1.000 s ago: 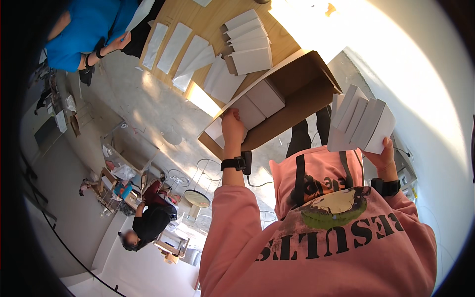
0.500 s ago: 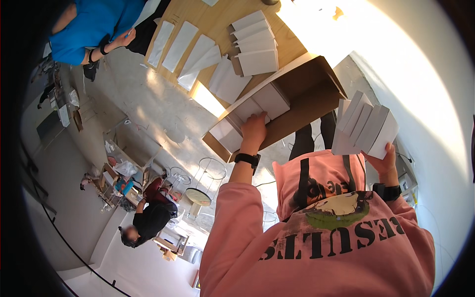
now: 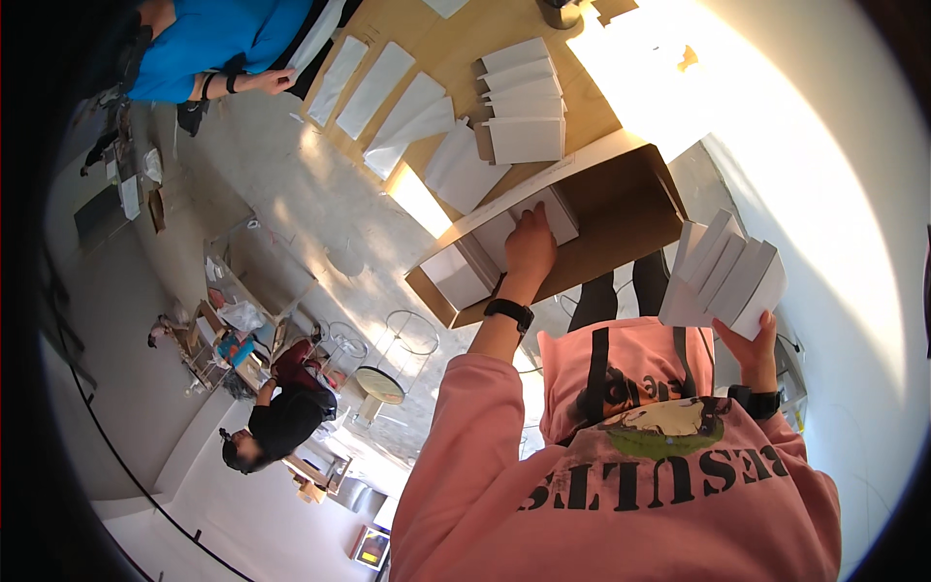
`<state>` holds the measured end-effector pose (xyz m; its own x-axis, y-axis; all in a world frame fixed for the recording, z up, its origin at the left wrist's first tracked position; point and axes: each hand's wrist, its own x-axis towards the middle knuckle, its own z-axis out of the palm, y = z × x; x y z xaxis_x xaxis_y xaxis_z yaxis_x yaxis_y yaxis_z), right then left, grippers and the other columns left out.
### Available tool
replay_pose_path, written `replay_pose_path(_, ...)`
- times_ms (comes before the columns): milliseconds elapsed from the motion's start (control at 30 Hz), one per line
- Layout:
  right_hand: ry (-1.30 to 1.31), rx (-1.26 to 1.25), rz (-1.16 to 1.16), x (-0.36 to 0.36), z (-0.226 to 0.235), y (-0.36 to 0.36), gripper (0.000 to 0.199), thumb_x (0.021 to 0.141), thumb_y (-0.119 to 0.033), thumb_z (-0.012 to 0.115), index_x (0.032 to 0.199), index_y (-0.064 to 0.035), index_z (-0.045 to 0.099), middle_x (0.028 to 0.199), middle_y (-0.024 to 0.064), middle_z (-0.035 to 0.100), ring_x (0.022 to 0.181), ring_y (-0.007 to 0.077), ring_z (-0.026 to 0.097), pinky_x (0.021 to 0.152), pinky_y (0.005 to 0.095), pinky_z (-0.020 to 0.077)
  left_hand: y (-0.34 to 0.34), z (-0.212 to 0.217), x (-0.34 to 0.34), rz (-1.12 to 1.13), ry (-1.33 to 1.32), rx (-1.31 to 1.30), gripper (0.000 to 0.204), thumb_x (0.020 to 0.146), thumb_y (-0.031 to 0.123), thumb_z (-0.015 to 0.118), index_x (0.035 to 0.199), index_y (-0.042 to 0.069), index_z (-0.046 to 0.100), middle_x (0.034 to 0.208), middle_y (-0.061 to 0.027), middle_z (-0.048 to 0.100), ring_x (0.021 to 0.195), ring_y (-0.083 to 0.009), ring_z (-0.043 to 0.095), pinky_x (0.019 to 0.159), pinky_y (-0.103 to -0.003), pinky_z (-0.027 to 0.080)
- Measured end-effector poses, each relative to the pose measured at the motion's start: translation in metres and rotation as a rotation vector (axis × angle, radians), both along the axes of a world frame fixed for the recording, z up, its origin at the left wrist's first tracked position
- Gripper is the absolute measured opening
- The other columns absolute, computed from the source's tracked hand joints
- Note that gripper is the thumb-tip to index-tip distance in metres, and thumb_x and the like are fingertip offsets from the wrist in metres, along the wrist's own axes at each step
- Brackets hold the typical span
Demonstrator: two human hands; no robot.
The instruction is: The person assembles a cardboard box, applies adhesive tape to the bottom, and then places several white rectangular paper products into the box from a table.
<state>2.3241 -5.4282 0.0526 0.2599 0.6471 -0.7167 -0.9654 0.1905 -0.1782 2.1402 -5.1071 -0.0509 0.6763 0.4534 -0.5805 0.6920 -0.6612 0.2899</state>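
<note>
An open brown cardboard box (image 3: 621, 218) lies tilted in front of me, with flat white cartons (image 3: 464, 272) standing along its left part. My left hand (image 3: 530, 247) reaches into it, fingers curled over the edge of a white carton (image 3: 558, 215) at the row's right end; the fingertips are partly hidden. Out to the right, my right hand (image 3: 752, 349) grips a fanned stack of several white cartons (image 3: 727, 276) from below, thumb along the near side.
A wooden table (image 3: 456, 39) at the far side bears white flattened cartons (image 3: 375, 89) and a row of folded cartons (image 3: 527, 141). A co-worker in blue (image 3: 218, 48) stands far left; another person (image 3: 291, 417) is lower left. A wall (image 3: 824, 194) runs along the right.
My left hand has shifted right along the carton row inside the box. The cartons at the left now show a gap from the rest. My right hand still holds its stack, slightly lower.
</note>
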Motion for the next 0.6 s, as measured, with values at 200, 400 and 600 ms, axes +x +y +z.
replay_pose_path(200,0.001,-0.060,0.019,0.007,-0.005,0.002,0.071,0.065,-0.029,0.072,0.124,-0.0045,0.042,0.117,0.0105,0.052,0.110,0.0285,0.049,0.093,0.0447,0.0392,0.018,-0.008,-0.017,0.289,0.075,0.090,0.057,0.075,0.014,0.056,0.127,0.003,0.034,0.094,-0.0173,0.058,0.078,-0.0322,0.061,0.063,-0.043,0.051)
replay_pose_path(400,-0.007,-0.042,0.086,0.011,-0.008,0.019,0.070,0.066,-0.027,0.073,0.124,-0.0045,0.042,0.116,0.0106,0.053,0.108,0.0291,0.052,0.090,0.0448,0.0435,0.027,-0.010,-0.037,0.241,0.233,0.184,0.054,0.075,0.016,0.056,0.123,0.001,0.037,0.078,-0.0143,0.061,0.066,-0.0311,0.062,0.054,-0.043,0.051)
replay_pose_path(600,-0.017,-0.074,0.130,0.015,-0.006,0.033,0.071,0.066,-0.027,0.073,0.125,-0.0047,0.041,0.116,0.0106,0.053,0.107,0.0292,0.052,0.089,0.0455,0.0436,0.023,-0.013,-0.037,0.292,0.164,0.160,0.052,0.074,0.018,0.056,0.121,0.002,0.040,0.071,-0.0123,0.061,0.062,-0.0291,0.062,0.052,-0.042,0.050)
